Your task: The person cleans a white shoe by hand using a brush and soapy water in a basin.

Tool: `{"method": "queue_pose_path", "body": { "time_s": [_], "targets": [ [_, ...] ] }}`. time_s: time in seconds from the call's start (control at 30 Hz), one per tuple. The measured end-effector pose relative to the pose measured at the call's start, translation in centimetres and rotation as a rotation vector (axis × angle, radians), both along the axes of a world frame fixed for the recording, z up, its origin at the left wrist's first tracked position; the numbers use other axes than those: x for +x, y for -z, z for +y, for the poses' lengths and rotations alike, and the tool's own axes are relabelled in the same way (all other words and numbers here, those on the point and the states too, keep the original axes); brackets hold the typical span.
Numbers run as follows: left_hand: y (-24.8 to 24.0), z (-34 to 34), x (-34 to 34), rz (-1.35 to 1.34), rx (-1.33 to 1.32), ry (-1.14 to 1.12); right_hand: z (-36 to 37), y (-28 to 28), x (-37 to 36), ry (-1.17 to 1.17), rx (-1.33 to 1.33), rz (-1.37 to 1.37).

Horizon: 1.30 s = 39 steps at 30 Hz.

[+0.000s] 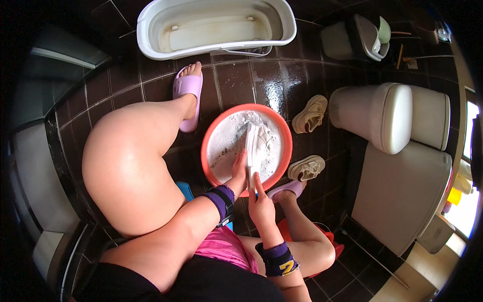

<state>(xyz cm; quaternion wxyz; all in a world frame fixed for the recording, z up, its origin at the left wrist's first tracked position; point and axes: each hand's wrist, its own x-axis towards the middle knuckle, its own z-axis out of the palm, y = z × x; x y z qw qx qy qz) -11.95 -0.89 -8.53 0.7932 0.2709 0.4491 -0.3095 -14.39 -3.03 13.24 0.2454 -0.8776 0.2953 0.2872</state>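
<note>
A wet white shoe point(259, 143) is tilted over the red-rimmed basin point(205, 151), its toe end near the foamy water point(226, 138). My left hand point(240, 168) grips the shoe along its sole side, fingers partly hidden behind it. My right hand point(261, 204) closes on the near end, over the basin's front rim, with one finger stretched along the white surface. Whether a small white tool also lies under that hand, I cannot tell. Suds and dark specks float around the shoe.
Two off-white shoes, one farther point(310, 115) and one nearer point(306, 168), sit right of the basin on dark tiles point(241, 83). A white tub point(216, 38) stands beyond. A toilet point(372, 113) and bin point(354, 38) are at right. My feet wear lilac slippers point(190, 108).
</note>
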Motion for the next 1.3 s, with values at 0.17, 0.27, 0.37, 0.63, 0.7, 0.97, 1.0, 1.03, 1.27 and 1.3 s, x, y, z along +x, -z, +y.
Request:
{"method": "queue_pose_path", "body": {
  "time_s": [0.17,0.27,0.37,0.63,0.7,0.97,1.0,1.03,1.27,1.3],
  "targets": [
    [-0.5,0.9,0.6,-0.059,-0.062,0.035,-1.5,5.4,3.7,-0.036,-0.044,-0.154],
    [-5.4,-0.8,1.8,-0.124,-0.179,0.048,-4.8,7.2,7.7,0.036,-0.126,-0.067],
    [-4.1,0.6,2.4,-0.036,-0.050,0.107,-2.9,6.2,7.7,0.060,-0.020,-0.059],
    [-4.9,0.7,3.1,-0.007,0.165,0.231,-1.6,3.6,1.0,-0.031,-0.053,-0.091],
    [-5.5,0.7,3.2,-0.011,0.130,0.182,-3.2,6.8,3.9,-0.010,-0.039,-0.140],
    [-5.4,1.1,3.3,-0.009,0.181,0.227,-2.3,5.0,3.5,0.059,0.025,-0.074],
    [-5.8,0.8,3.6,0.055,0.265,0.238,-1.6,3.5,2.3,0.017,-0.001,-0.037],
    [-5.7,0.6,3.4,0.062,0.265,0.240,-1.5,3.1,1.7,0.018,-0.001,-0.030],
    [-5.5,-0.3,2.9,-0.042,0.102,0.102,-4.9,8.6,8.9,-0.034,-0.090,-0.041],
    [-5.2,-0.4,2.7,-0.014,0.098,0.121,-5.0,8.6,9.1,-0.031,-0.091,-0.046]
  ]
}}
